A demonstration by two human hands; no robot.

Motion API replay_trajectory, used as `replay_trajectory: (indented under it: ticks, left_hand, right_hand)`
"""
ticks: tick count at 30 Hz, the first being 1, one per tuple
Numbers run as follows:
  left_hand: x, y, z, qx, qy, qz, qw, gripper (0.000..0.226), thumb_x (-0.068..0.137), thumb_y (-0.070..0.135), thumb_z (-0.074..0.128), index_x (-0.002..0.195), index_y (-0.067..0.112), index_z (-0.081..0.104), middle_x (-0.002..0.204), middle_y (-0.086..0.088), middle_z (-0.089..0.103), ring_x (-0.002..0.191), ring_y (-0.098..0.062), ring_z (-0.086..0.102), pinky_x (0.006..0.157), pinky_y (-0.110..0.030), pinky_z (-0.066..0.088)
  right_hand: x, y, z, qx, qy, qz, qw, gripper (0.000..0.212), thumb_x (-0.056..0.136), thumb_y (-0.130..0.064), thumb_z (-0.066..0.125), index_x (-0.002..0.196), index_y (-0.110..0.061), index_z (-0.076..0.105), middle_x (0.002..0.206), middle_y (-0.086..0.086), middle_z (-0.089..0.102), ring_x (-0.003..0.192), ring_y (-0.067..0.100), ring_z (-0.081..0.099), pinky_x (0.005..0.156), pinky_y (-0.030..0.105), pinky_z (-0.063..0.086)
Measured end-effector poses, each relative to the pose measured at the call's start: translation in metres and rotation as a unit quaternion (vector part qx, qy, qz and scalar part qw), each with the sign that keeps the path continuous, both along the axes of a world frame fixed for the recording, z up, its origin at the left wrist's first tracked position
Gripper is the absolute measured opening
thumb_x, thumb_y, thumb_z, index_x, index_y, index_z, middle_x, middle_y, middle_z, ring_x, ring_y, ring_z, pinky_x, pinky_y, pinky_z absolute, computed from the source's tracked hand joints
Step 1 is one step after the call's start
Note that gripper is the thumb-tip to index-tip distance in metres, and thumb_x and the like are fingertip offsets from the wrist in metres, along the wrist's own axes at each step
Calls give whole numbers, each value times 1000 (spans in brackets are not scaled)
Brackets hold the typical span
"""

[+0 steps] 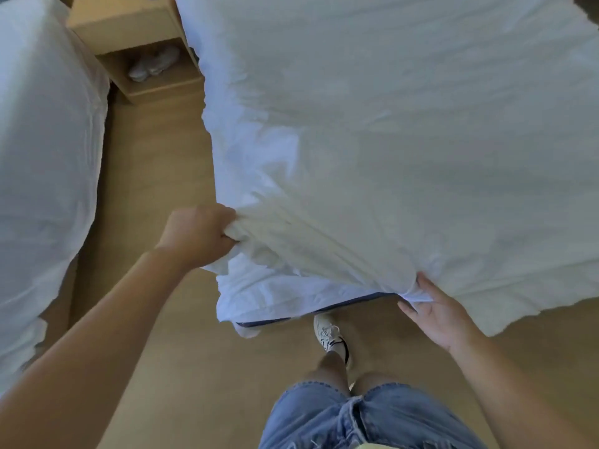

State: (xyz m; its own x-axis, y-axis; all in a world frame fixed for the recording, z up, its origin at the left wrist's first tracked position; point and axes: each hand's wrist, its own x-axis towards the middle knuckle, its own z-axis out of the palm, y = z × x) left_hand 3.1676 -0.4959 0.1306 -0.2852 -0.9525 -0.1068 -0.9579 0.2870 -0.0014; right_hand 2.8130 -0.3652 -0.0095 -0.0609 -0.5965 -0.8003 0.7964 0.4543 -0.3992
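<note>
Bunching the near corner of the wrinkled white fabric duvet (372, 157) in a tight fist, the left hand (197, 234) has its fingertips buried in the folds. The right hand (437, 314) lies palm up at the duvet's near edge, pinching the hem between the thumb on top and loosely spread fingers beneath. The duvet covers the bed, its far end cut off by the frame, and blurred pale things in the light wooden bedside cabinet (129, 24) are hard to make out.

Two hands (197, 234) (440, 315), two beds (45, 150) (259, 303), one duvet (389, 140), one nightstand (129, 21), one sneaker (329, 332).
</note>
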Motion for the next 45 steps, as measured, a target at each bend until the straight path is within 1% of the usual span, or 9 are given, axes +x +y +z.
replay_trajectory:
  ticks: [5, 9, 16, 19, 24, 28, 31, 36, 45]
  left_hand:
    - [-10, 115, -52, 120, -61, -50, 990, 8, 81, 25, 50, 86, 19, 54, 89, 4, 60, 83, -24, 60, 58, -27, 32]
    - [-5, 171, -61, 136, -89, -64, 985, 13, 86, 28, 46, 89, 17, 53, 91, 2, 59, 80, -23, 59, 56, -26, 27]
    - [34, 186, -9, -1, 8, -197, 980, 12, 71, 21, 56, 66, 11, 51, 60, 1, 45, 47, -24, 44, 43, -18, 13]
    - [126, 182, -3, -91, 127, -136, 978, 21, 65, 30, 46, 58, 11, 49, 50, -1, 48, 37, -21, 44, 36, -20, 29]
    - [229, 231, -99, 122, 26, 38, 991, 14, 70, 23, 62, 79, 15, 69, 77, -3, 68, 63, -26, 67, 48, -35, 52]
    - [258, 211, -178, 381, 38, 62, 922, 34, 80, 40, 63, 107, 23, 53, 107, 8, 55, 101, -17, 57, 77, -27, 42]
    - [259, 168, -200, 541, 304, 264, 739, 60, 71, 54, 72, 118, 28, 46, 120, 15, 49, 114, -10, 47, 83, -21, 35]
    - [194, 103, -219, 556, 503, 382, 540, 90, 57, 70, 62, 132, 22, 51, 130, 1, 58, 121, -22, 54, 106, -42, 38]
    - [248, 80, -179, 368, 675, 340, 542, 48, 61, 31, 82, 107, 21, 71, 101, -4, 73, 91, -23, 70, 72, -35, 57]
  right_hand:
    - [77, 32, -21, 105, 24, -90, 990, 46, 92, -27, 60, 133, -15, 45, 135, 6, 46, 124, 25, 44, 106, 42, 36]
    - [151, 45, 3, 52, -70, 31, 996, 41, 85, -45, 62, 118, -21, 56, 116, 4, 63, 105, 24, 59, 78, 44, 52]
    - [191, 32, 44, 5, -70, -81, 994, 39, 90, -31, 62, 125, -16, 58, 124, 7, 63, 105, 24, 63, 88, 44, 51]
    - [267, 38, 48, -31, -38, -96, 994, 34, 88, -25, 65, 122, -21, 60, 116, 3, 66, 101, 20, 66, 95, 50, 47]
    - [387, 78, -6, 124, 16, -54, 991, 34, 87, -17, 67, 118, -10, 58, 119, 10, 64, 103, 29, 63, 91, 45, 50]
    - [400, 72, -54, 175, 59, -83, 979, 29, 85, -16, 68, 113, -11, 59, 119, 12, 63, 99, 29, 63, 92, 49, 49]
    - [403, 73, -69, 187, 69, -87, 976, 32, 87, -17, 66, 118, -10, 60, 119, 11, 64, 100, 29, 64, 89, 46, 51]
    - [409, 73, -63, 143, 60, -91, 984, 19, 92, -19, 58, 109, -13, 64, 115, 10, 67, 102, 26, 64, 88, 43, 50]
    - [436, 53, -28, 81, 85, -88, 989, 46, 71, -27, 74, 113, -11, 66, 111, 10, 69, 100, 27, 67, 89, 46, 52]
